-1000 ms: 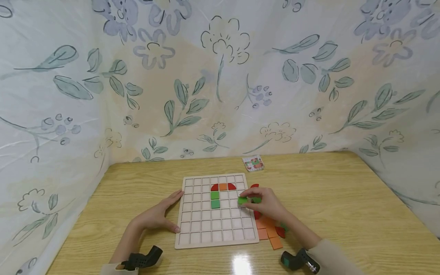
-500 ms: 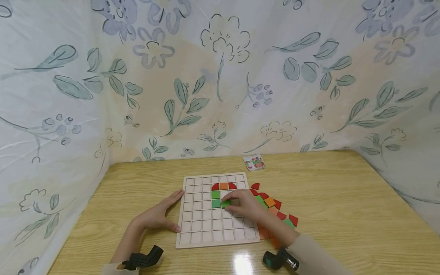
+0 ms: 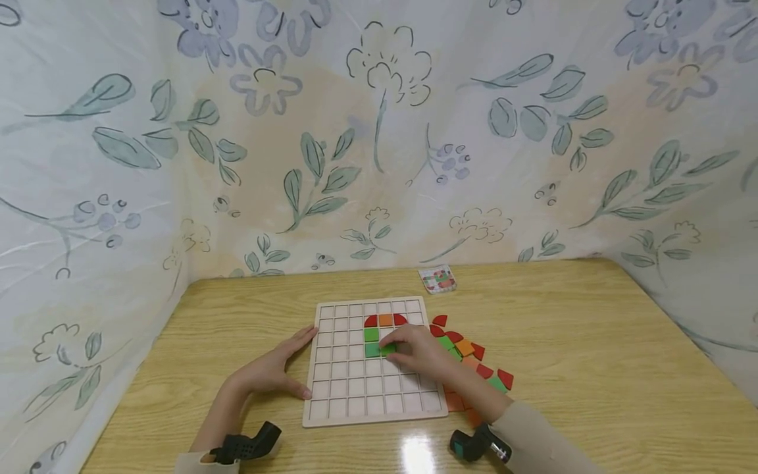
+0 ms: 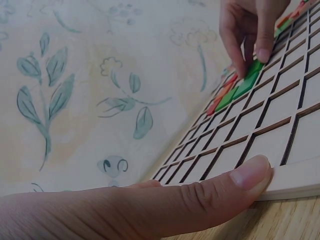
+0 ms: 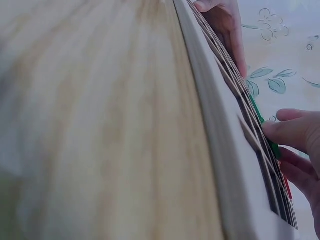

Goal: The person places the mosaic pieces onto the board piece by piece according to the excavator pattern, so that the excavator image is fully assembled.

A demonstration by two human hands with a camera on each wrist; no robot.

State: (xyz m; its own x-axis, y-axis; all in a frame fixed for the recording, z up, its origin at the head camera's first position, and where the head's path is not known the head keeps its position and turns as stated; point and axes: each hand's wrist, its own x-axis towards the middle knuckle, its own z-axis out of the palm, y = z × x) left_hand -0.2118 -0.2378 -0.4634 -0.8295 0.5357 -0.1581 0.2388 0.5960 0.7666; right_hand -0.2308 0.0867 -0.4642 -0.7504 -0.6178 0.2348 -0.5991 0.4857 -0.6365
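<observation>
A wooden grid board (image 3: 339,390) lies on the table. My left hand (image 3: 269,372) rests against its left edge, thumb and fingers spread; in the left wrist view the thumb (image 4: 250,172) lies on the rim. Over the board, my right hand (image 3: 419,350) pinches a green square tile (image 3: 387,349) at the cell right of a teal-green tile (image 3: 372,350). Whether the pinched tile sits fully in its cell cannot be told. Above are a light green tile (image 3: 371,335), an orange square (image 3: 386,320) and two red quarter-round tiles (image 3: 370,321).
Loose red, orange and green tiles (image 3: 465,347) lie along the board's right side, partly under the right forearm. A small printed pattern card (image 3: 438,279) lies behind the board. Floral cloth (image 3: 379,145) hangs at the back and sides of the table (image 3: 592,342).
My right hand has carried the green tile left from the board's right edge to beside the teal-green tile, then stayed nearly still there. The left hand has not moved.
</observation>
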